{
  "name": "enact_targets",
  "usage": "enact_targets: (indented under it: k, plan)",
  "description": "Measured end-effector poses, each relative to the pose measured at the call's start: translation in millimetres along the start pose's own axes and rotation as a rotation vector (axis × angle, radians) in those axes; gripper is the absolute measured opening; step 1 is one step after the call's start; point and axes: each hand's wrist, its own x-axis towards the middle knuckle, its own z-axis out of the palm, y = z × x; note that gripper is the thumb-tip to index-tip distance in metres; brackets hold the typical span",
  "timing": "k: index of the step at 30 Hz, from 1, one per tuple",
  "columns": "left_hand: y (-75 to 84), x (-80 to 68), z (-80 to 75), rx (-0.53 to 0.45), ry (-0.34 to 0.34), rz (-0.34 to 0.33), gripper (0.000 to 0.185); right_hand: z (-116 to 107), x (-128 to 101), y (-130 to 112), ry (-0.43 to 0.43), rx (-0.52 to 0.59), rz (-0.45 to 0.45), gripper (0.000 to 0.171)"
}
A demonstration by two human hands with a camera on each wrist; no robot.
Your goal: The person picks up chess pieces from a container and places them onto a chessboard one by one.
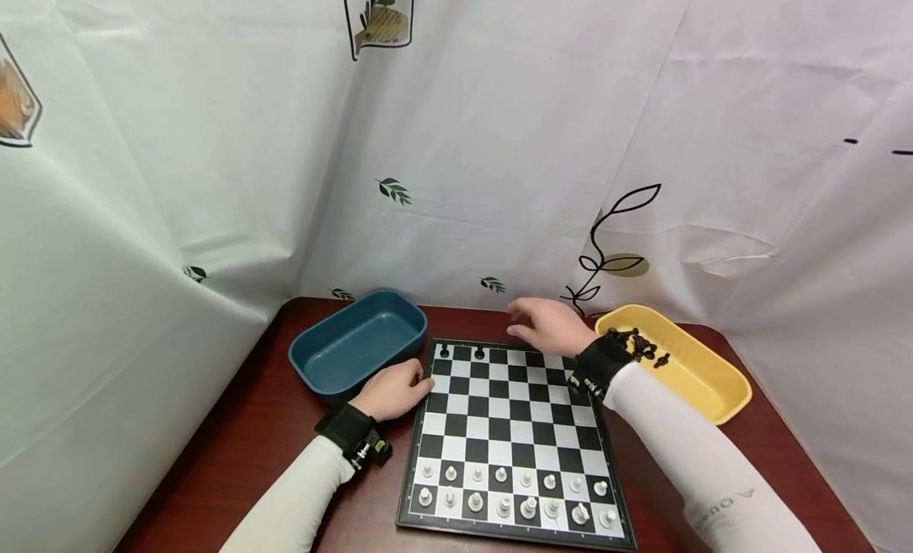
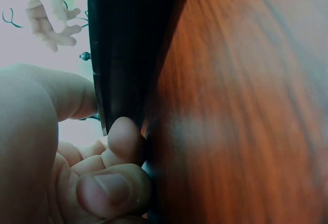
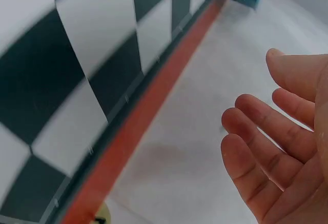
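dark red wood carries the chessboard [image 1: 512, 426], where from the head view the left hand [image 1: 392, 389] grips its left edge and the right hand [image 1: 549, 325] hovers over the far edge. the left wrist view shows curled fingers [image 2: 123, 142] clamping the board's rim. the right wrist view shows the right hand's fingers [image 3: 266, 147] relaxed, spread and holding nothing.

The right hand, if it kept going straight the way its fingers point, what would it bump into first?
Probably the two black pieces on the board's far row. The right hand hovers open over that far edge, fingers pointing left toward them and the blue tray beyond. Its height is unclear, so it might pass above them.
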Motion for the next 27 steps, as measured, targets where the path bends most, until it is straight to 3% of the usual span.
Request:
enact_targets:
  k: [9, 16, 27]
  plan:
    - [1.2, -0.9, 0.4, 0.001, 0.003, 0.003, 0.030, -32, -18, 25, 0.061, 0.032, 0.099, 0.037]
    - [2.3, -1.2, -1.5, 0.007, -0.002, -0.005, 0.031, -48, -45, 50, 0.162, 0.094, 0.177, 0.034]
    - [0.8, -0.7, 0.3, 0.008, 0.004, 0.003, 0.031, -63, -84, 78, 0.284, 0.047, 0.259, 0.033]
